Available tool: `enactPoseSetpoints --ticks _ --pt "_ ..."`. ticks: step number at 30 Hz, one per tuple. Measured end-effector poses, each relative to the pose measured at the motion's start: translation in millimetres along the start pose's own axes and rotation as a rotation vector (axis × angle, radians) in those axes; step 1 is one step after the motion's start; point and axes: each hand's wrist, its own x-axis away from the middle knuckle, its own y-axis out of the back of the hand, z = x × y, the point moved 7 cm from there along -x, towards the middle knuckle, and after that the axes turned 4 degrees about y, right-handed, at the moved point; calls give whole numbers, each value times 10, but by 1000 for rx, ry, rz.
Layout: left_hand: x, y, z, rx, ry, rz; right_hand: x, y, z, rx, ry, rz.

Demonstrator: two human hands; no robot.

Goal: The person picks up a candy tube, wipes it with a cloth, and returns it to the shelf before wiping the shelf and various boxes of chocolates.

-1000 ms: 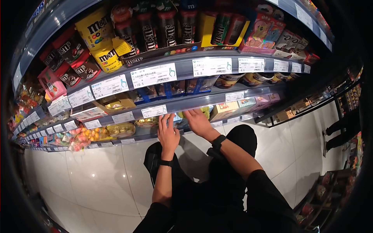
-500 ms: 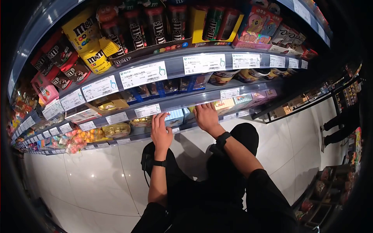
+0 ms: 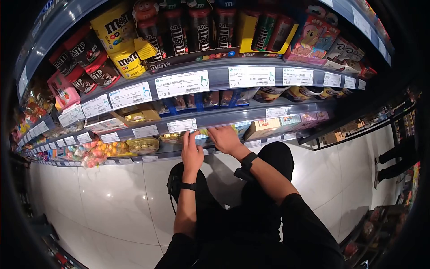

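On the bottom shelf, my right hand [image 3: 225, 140] reaches leftward with bent fingers around a small yellow-green packaged item [image 3: 204, 132]; most of that item is hidden by the fingers. My left hand [image 3: 192, 153] is beside it, fingers stretched forward at the shelf front, their tips close to the item. A light-blue box [image 3: 242, 128] stands behind and right of my right hand. Further right is a cream box [image 3: 260, 129]. Gold-wrapped sweets in a clear container [image 3: 171, 137] lie just left of my left hand.
A shelf lip with price tags [image 3: 181, 125] overhangs my fingertips. Above are M&M's tubes [image 3: 202, 31] and a row of cups [image 3: 271, 93]. Bagged colourful sweets [image 3: 96, 152] hang at the left. My knees [image 3: 272, 163] are close to the shelf. Another person's legs [image 3: 392, 157] show far right.
My right hand has moved left along the shelf, with the yellow-green item at its fingers, closer to my left hand. The view has shifted slightly.
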Motion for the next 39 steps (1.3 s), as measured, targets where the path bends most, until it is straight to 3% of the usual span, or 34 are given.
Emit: enactPoseSetpoints --ticks 7,11,14,16,21,24,28,30,31,35,38,39 --pt "-95 -28 298 329 88 -43 -153 -97 283 -70 148 109" --pt "-132 -7 279 357 120 -24 -86 -7 277 -80 164 163" --pt "-150 49 104 170 132 -25 63 118 110 -15 126 79" --pt "-172 121 -51 -150 43 -72 169 214 -165 182 -64 49" --pt "-92 78 -300 -428 -163 -126 508 423 -708 183 -442 133" --pt "-12 20 -411 -492 -266 -152 578 563 -651 261 -360 -27" --pt "80 -143 -526 -356 -359 -39 520 510 -663 163 -455 50" --pt "102 -180 -501 -324 -350 -21 429 413 -663 205 -432 26" --pt "103 -177 -496 -309 -355 -14 371 425 -616 202 -376 -110" --pt "108 -134 -438 -217 -358 63 198 249 -504 240 -347 -78" --pt "71 -135 -384 -145 -308 107 13 36 -270 72 -187 -34" --pt "62 -89 -415 -154 -329 39 -21 -4 -152 22 -75 -44"
